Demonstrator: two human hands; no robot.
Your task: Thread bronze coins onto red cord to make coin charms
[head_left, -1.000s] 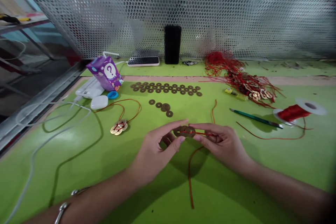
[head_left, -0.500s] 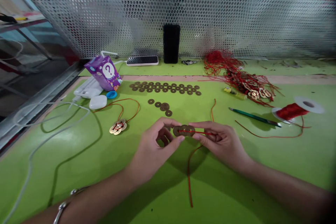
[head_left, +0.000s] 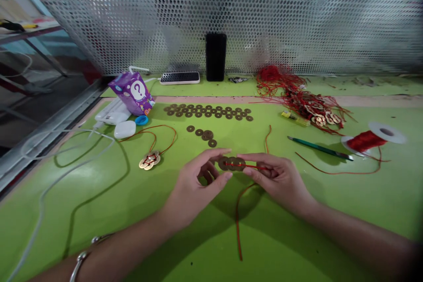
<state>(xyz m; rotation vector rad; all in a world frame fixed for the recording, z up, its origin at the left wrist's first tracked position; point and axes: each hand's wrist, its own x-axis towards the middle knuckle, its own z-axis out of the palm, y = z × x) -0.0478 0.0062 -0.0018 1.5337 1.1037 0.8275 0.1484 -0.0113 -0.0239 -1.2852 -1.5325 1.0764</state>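
Overlapping brass coins with a red cord running across them are held up off the table between my hands. My left hand has its thumb and a finger at the coins' left side. My right hand pinches the coins' right edge and the cord, which hangs down below and shows again behind the hand. Behind my hands lie a few loose coins and a long row of coins. A cluster of coins tied with red cord rests to the left.
A red thread spool, a green pen-like tool, a yellow lighter and a tangle of corded coins are on the right. A purple carton, white case and cable are left. A phone stands at the back.
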